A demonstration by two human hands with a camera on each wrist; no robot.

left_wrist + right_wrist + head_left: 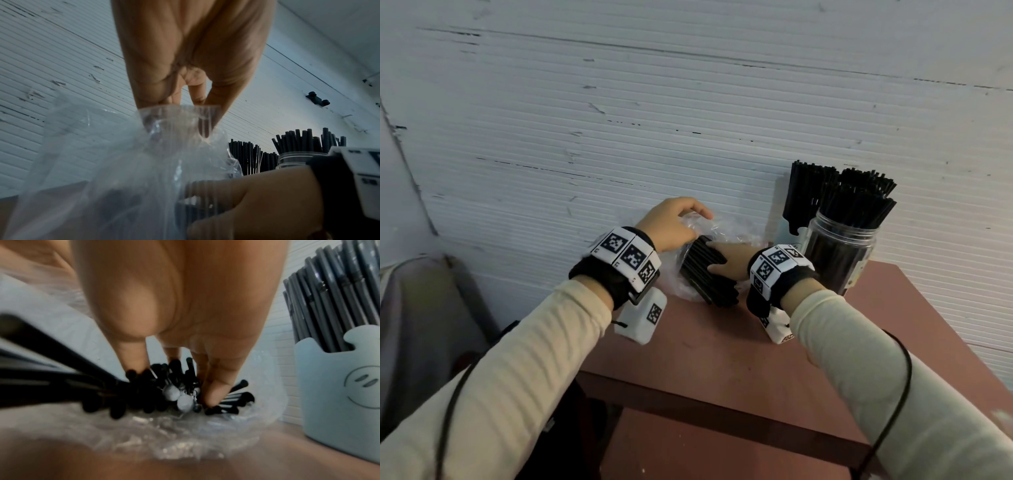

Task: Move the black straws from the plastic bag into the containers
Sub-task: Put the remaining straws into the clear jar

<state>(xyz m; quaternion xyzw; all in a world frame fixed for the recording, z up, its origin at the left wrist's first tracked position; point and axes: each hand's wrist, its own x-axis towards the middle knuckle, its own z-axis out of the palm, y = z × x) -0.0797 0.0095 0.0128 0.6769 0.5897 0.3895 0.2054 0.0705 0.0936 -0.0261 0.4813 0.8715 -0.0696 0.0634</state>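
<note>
While the clear plastic bag (pixel 690 274) lies at the brown table's (pixel 722 349) back edge against the ribbed wall (pixel 619 120), the left hand (pixel 671 224) pinches its crinkled mouth. Right hand (pixel 729 262), grip wrapped around black straws (pixel 705 274) inside. Jar (pixel 839 253) and blue holder (pixel 337 402) stand just right, bristling with straws.

Dim cool light; blurred, warped wrist views

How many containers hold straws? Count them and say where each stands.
2. The clear jar stands nearest the right hand; the pale blue holder sits behind it against the wall. Others may be hidden.
</note>
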